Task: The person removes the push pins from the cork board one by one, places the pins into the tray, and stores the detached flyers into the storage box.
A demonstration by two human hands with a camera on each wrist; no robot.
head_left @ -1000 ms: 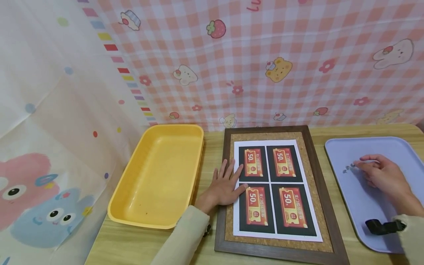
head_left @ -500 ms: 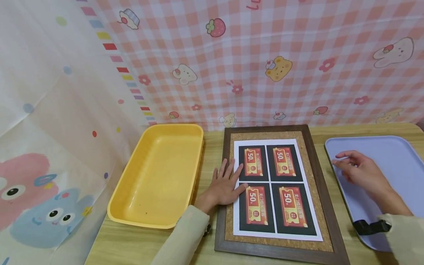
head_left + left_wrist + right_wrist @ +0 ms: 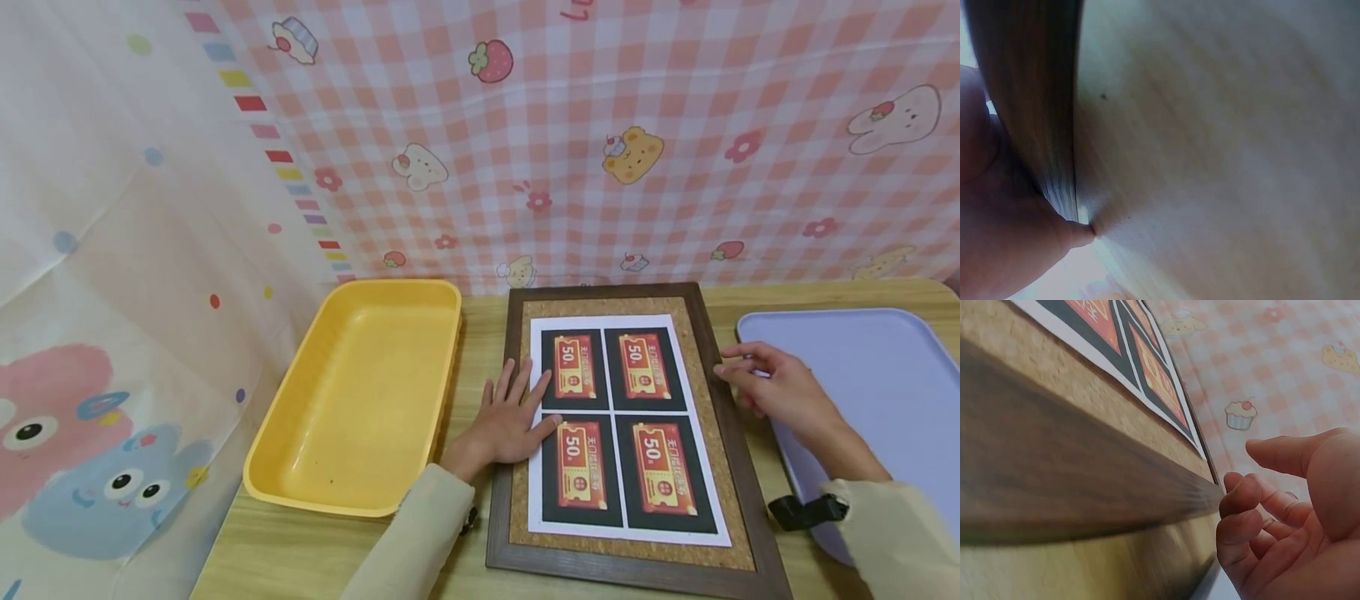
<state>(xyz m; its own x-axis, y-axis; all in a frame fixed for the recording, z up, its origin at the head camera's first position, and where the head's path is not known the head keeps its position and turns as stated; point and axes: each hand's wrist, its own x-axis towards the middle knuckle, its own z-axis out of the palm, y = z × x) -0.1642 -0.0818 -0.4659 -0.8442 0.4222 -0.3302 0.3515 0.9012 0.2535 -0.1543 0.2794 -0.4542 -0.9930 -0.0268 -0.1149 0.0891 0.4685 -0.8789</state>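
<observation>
My left hand lies flat with spread fingers across the left side of a brown-framed cork board. Its fingertips touch a white sheet printed with several red coupons on black. In the left wrist view, part of that hand lies against the dark frame. My right hand is over the board's right edge, thumb and finger brought close, apparently pinching a tiny greyish piece mostly hidden at the tips. From the right wrist view, the other fingers of this hand are curled.
A yellow tub stands left of the board. To the right lies a lilac tray, partly covered by the right arm. Behind the wooden table hangs a pink checked cloth.
My right hand has moved left, from small greyish pieces on the lilac tray to the board's right edge. The left hand has stayed in place.
</observation>
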